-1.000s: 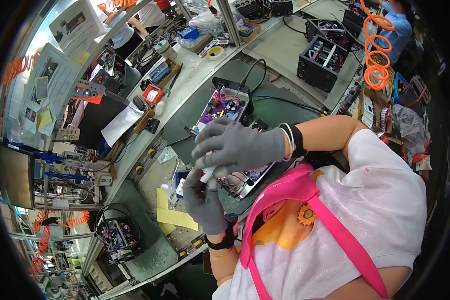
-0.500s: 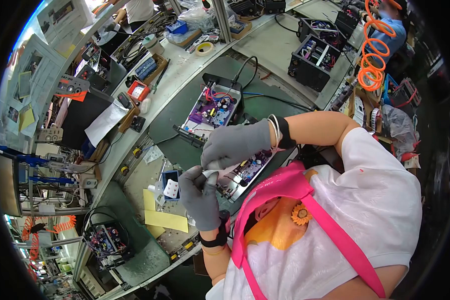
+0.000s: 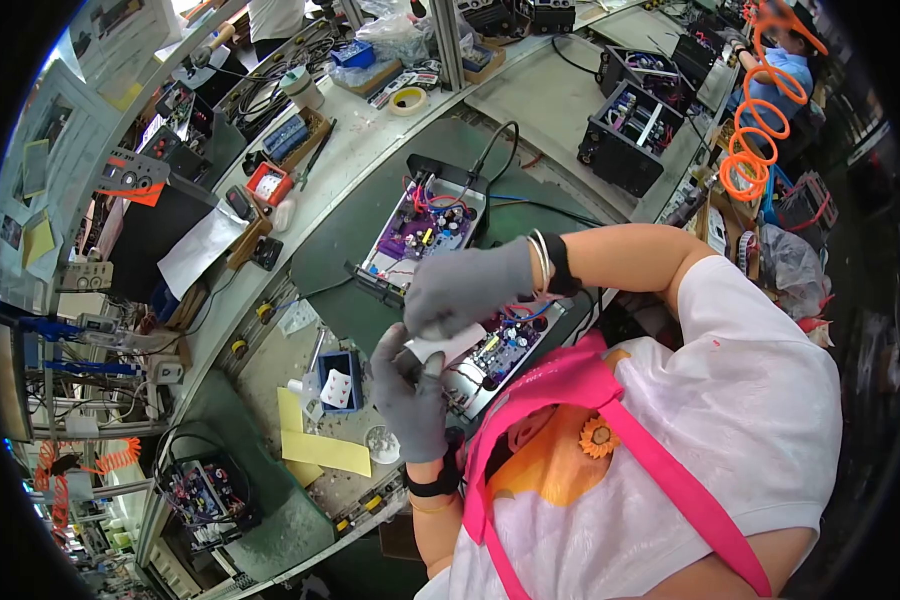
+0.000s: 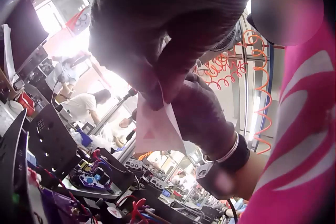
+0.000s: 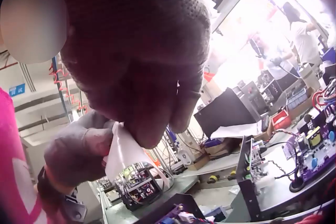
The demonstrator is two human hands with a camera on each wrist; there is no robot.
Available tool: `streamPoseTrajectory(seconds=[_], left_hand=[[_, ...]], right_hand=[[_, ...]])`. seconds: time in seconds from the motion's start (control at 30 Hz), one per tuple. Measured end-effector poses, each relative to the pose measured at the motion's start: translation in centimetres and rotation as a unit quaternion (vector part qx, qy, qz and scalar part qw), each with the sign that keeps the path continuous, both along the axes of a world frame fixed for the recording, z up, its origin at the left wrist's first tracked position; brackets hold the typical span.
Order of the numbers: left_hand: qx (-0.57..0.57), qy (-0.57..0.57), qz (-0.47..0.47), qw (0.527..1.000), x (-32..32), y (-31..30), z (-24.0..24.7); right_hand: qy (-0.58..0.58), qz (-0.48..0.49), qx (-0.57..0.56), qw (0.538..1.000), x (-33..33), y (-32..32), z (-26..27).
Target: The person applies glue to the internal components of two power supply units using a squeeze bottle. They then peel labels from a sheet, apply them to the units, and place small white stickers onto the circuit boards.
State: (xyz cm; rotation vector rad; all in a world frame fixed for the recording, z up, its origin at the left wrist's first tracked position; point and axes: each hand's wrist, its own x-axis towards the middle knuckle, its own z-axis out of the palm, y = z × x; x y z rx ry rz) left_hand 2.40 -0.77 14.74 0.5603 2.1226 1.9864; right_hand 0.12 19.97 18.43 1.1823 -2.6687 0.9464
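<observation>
Both hands wear grey gloves and meet at a small white sheet (image 3: 446, 345), held above an open device with a purple circuit board (image 3: 505, 352). My left hand (image 3: 410, 400) pinches the sheet's edge between thumb and fingers. From above, my right hand (image 3: 470, 290) pinches it too, fingers curled. In the left wrist view the sheet (image 4: 156, 127) hangs from the fingers and shows a faint pink triangle. The right wrist view shows the same sheet (image 5: 125, 153) bent between the two hands.
Behind the hands stands a second opened device (image 3: 425, 228) on the green mat (image 3: 345, 225). To the left are a blue bin (image 3: 340, 381) with a white dotted piece, yellow paper (image 3: 328, 452) and a small round dish (image 3: 382, 443). Tape (image 3: 408, 100) lies farther back.
The right hand has come down and its fingers have curled in at the sheet. More of the white sheet shows between the hands, and the view has shifted slightly.
</observation>
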Motion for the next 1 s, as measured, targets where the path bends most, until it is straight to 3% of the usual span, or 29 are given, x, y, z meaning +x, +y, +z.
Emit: streamPoseTrajectory(seconds=[0.07, 0.13, 0.2, 0.27, 0.4, 0.47, 0.6, 0.63, 0.73, 0.83, 0.87, 0.93, 1.0], left_hand=[[0.049, -0.058, 0.004, 0.997, -0.4, -0.7, 0.7], [0.087, -0.090, 0.036, 0.991, -1.0, -2.2, 0.9], [0.068, -0.013, 0.118, 0.991, -2.7, -5.4, -2.2], [0.085, -0.050, 0.187, 0.977, -4.1, -8.6, -5.6], [0.029, -0.166, 0.323, 0.931, -5.3, -13.2, -12.5], [0.019, -0.190, 0.335, 0.923, -5.1, -14.5, -15.8], [0.001, -0.239, 0.357, 0.903, -4.8, -14.6, -17.5], [0.008, -0.226, 0.353, 0.908, -5.0, -14.9, -18.3], [-0.004, -0.247, 0.355, 0.902, -5.5, -15.0, -18.8], [0.045, -0.240, 0.352, 0.904, -6.8, -15.7, -20.7], [0.027, -0.243, 0.353, 0.903, -7.1, -15.7, -21.0], [0.034, -0.245, 0.321, 0.914, -7.9, -17.0, -22.9], [0.031, -0.263, 0.341, 0.902, -8.2, -16.8, -23.3]], right_hand=[[-0.126, -0.069, -0.116, 0.983, -2.5, 1.9, 0.2], [-0.024, -0.213, -0.055, 0.975, -6.0, 5.2, -2.3], [0.087, -0.268, 0.074, 0.957, -7.7, 7.3, -4.4], [0.132, -0.312, 0.143, 0.930, -8.5, 8.3, -6.4], [0.228, -0.310, 0.225, 0.895, -10.0, 8.0, -8.6], [0.251, -0.300, 0.267, 0.881, -10.1, 7.5, -8.4], [0.257, -0.300, 0.332, 0.857, -10.1, 6.7, -9.5], [0.238, -0.312, 0.348, 0.851, -9.9, 6.3, -9.7], [0.120, -0.295, 0.301, 0.899, -9.1, 6.4, -8.4], [-0.041, -0.325, 0.131, 0.936, -6.4, 7.5, -5.3], [-0.027, -0.346, 0.068, 0.935, -4.9, 8.1, -4.6], [-0.144, -0.372, 0.043, 0.916, -1.5, 8.7, -2.0], [-0.171, -0.397, 0.128, 0.893, 2.2, 9.1, -2.9]])
